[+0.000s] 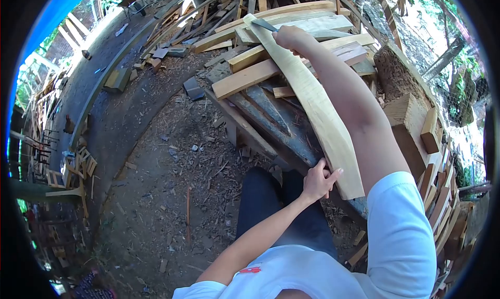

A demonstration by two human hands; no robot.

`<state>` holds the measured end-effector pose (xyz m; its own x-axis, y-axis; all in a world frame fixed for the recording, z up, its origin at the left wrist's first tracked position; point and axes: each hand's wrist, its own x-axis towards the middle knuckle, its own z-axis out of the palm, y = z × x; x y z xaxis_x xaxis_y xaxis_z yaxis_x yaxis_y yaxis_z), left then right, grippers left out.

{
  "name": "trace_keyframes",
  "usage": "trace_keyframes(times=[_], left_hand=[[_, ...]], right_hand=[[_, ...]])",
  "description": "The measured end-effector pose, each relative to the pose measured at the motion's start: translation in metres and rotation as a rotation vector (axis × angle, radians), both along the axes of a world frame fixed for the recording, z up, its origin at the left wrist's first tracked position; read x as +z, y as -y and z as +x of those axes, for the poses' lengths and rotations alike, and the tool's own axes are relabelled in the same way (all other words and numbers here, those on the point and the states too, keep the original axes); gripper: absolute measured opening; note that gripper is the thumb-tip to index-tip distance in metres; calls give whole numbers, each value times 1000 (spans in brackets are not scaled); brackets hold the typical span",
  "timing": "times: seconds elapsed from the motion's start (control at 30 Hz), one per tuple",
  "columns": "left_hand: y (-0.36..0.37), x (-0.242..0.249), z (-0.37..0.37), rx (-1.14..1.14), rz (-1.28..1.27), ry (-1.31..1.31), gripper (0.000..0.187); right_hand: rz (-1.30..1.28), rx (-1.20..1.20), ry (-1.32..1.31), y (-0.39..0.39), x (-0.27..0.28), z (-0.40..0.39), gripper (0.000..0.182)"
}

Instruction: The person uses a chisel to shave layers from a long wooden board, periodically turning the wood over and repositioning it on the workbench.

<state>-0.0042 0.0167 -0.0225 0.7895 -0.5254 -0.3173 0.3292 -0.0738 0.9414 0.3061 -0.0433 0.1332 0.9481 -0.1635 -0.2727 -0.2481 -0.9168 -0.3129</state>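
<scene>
A long, pale, curved wooden board (312, 101) slants from the wood pile toward my body. Near its lower end my left hand (319, 182) is closed on the left edge, thumb on the upper face and fingers curled beneath. At the far end my right hand (293, 40) is closed around a flat-bladed tool (264, 24), whose handle is hidden in my fist. The grey metal blade lies against the board's top face. Under the board are several cut timber pieces (246, 79) on a dark, worn workbench (276, 122).
A thick timber block (409, 116) stands right of my arm, beside stacked boards (442, 200). More planks and offcuts (229, 12) crowd the far side. Wood chips and scraps cover the dirt floor (172, 195). A long curved beam (104, 83) runs along the left.
</scene>
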Motion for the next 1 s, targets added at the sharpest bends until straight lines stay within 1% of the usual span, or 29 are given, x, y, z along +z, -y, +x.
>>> trace_keyframes(times=[0.07, 0.13, 0.2, 0.27, 0.33, 0.4, 0.43, 0.47, 0.53, 0.57, 0.6, 0.67, 0.73, 0.8, 0.9, 1.0], left_hand=[[4, 2, -3, -7, -30, -5, 46], [2, 1, -3, 14, -37, 28, 46], [-1, -1, -3, 16, -28, 25, 45], [2, -1, -2, 8, -36, 23, 43], [2, -2, -2, -7, -32, 12, 40], [1, -1, -2, -7, -40, 19, 39], [1, -1, -2, -10, -9, 27, 42], [1, 0, -2, -17, 23, 34, 45], [2, -2, -3, -31, 15, 28, 46], [2, -3, -2, -31, 9, 26, 46], [1, -2, -2, -30, 17, 25, 46], [1, 4, -3, -1, 6, 1, 39], [1, 1, -3, 3, 1, 1, 39], [0, 0, -3, 2, -5, 28, 48], [2, 1, -2, 8, 23, 28, 49], [0, 0, -2, 1, 35, 32, 51]], right_hand=[[-11, 10, -13, 5, -5, -8, 41], [15, -36, 31, 10, -14, -25, 44], [-16, -29, 67, 24, -29, -55, 48], [-16, 1, 54, 39, -31, -104, 49], [-145, 67, 157, 64, -56, -140, 49], [-166, 93, 173, 75, -58, -168, 49], [-184, 122, 190, 78, -57, -173, 50], [-183, 114, 189, 78, -57, -170, 50], [-206, 112, 181, 69, -50, -153, 50], [-167, 103, 153, 62, -44, -136, 51], [-126, 96, 128, 53, -38, -113, 51], [-57, 15, 61, 31, -25, -60, 49], [-24, -2, 44, 9, -11, -16, 42], [17, -1, 13, -5, -3, 23, 38], [96, -36, 24, -15, -1, 41, 38], [70, -51, 7, -12, -6, 29, 40]])
